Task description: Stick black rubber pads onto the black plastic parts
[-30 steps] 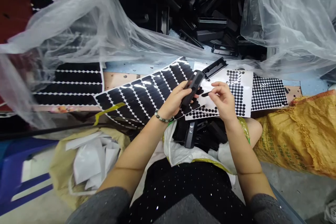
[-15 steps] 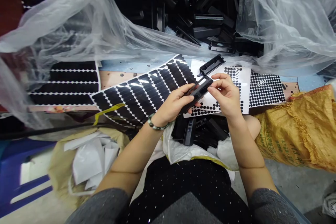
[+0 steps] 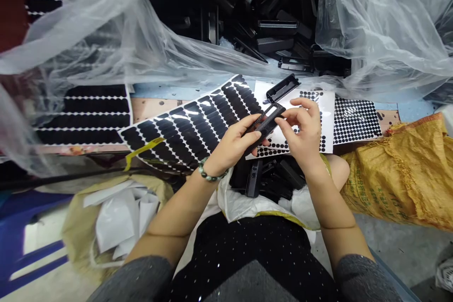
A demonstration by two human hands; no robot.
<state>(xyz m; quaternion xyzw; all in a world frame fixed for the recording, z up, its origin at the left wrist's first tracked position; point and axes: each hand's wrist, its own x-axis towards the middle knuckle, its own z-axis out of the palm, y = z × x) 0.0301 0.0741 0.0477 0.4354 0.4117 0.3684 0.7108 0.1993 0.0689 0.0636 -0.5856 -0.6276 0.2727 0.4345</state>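
Observation:
My left hand [image 3: 238,144], with a beaded bracelet at the wrist, is wrapped round a long black plastic part [image 3: 266,127] held at a slant. My right hand [image 3: 303,127] has its thumb and index finger pinched at the part's upper right end; whether something small is between them is hidden. Another black part [image 3: 282,88] lies open side up just beyond, on a white sheet with black dots [image 3: 327,115]. Left of the hands is a sheet of black oval stickers [image 3: 191,125].
Clear plastic film [image 3: 116,19] drapes round a pile of black parts [image 3: 276,33] at the back. A white sack [image 3: 240,205] with black parts sits at my lap. A yellow sack [image 3: 403,174] is right, a beige bag of paper [image 3: 76,231] left.
My right fingertips have shifted slightly left and down against the end of the black part. The whole view has shifted a little; my left hand keeps its hold.

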